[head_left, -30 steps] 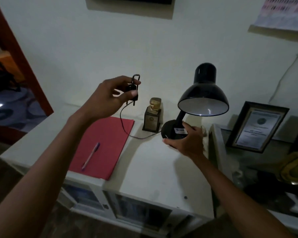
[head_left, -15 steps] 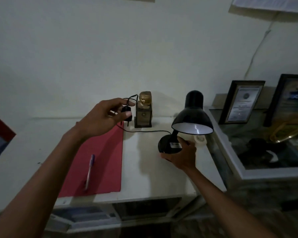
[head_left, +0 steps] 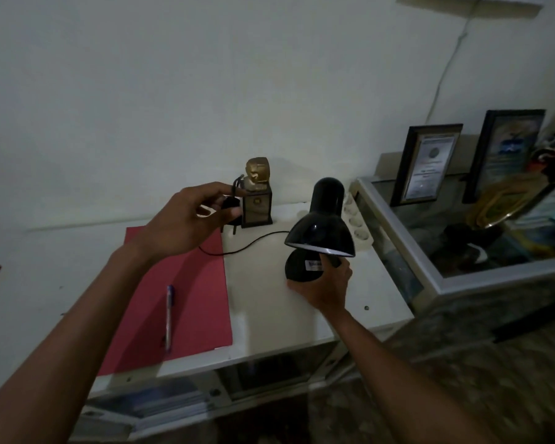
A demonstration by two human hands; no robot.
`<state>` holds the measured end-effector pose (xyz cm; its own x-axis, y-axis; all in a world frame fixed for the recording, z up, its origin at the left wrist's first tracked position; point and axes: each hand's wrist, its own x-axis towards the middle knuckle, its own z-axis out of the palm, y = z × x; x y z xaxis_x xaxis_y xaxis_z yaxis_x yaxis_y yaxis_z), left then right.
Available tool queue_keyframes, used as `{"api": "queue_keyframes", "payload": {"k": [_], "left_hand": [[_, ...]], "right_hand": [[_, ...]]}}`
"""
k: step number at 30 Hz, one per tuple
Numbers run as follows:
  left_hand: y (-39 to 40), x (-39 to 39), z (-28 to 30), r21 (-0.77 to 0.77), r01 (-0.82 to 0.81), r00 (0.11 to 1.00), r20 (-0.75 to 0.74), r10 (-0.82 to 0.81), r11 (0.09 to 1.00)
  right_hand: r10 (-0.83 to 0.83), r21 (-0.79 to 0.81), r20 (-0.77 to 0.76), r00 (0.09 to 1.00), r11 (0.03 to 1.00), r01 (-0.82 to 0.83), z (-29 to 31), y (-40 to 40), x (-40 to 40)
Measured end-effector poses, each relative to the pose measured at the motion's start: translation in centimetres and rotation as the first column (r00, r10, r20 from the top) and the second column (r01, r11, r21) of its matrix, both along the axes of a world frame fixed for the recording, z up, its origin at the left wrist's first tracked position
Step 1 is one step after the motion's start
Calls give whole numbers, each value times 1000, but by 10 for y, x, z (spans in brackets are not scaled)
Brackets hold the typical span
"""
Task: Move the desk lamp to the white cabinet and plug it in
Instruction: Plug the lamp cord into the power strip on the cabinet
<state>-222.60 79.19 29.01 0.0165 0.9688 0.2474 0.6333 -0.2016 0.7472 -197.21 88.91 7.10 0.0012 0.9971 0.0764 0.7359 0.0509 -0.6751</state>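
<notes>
the desk lamp (head_left: 318, 232) stands on the white cabinet (head_left: 302, 309), right hand (head_left: 322, 285) gripping its base to steady it, left hand (head_left: 186, 221) at nine o'clock pinching the plug (head_left: 230, 203), ready for the power strip (head_left: 354, 216) at two o'clock.

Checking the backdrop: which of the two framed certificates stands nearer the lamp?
The left framed certificate, the smaller one with the pale document, stands nearer the desk lamp; the taller frame stands farther right.

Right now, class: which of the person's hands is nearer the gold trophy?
Left. The left hand holds the plug right beside the gold trophy; the right hand grips the lamp base, farther forward and right.
</notes>
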Motion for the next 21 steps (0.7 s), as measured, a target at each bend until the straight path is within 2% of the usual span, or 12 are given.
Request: {"api": "queue_keyframes", "payload": {"k": [4, 9, 13, 16, 18, 21], "left_hand": [[2, -1, 12, 22, 12, 1000, -27, -11, 1000], [11, 4, 32, 40, 68, 997, -39, -66, 997], [25, 14, 58, 54, 144, 987, -76, -140, 988], [36, 22, 88, 94, 217, 970, -129, -204, 972], [46, 26, 110, 123, 257, 963, -116, -244, 959], [63, 31, 138, 176, 306, 951, -13, -308, 936]], "right_hand": [[-2, 14, -18, 1000, 1000, 2, -3, -4, -2], [59, -126, 30, 998, 991, -55, 1, -2, 8], [207, -218, 17, 978, 955, -198, 22, 12, 32], [354, -301, -18, 935, 890, -343, 50, 35, 60], [372, -349, 4, 928, 870, -347, 70, 51, 74], [303, -247, -30, 952, 921, -301, 100, 82, 80]]}}
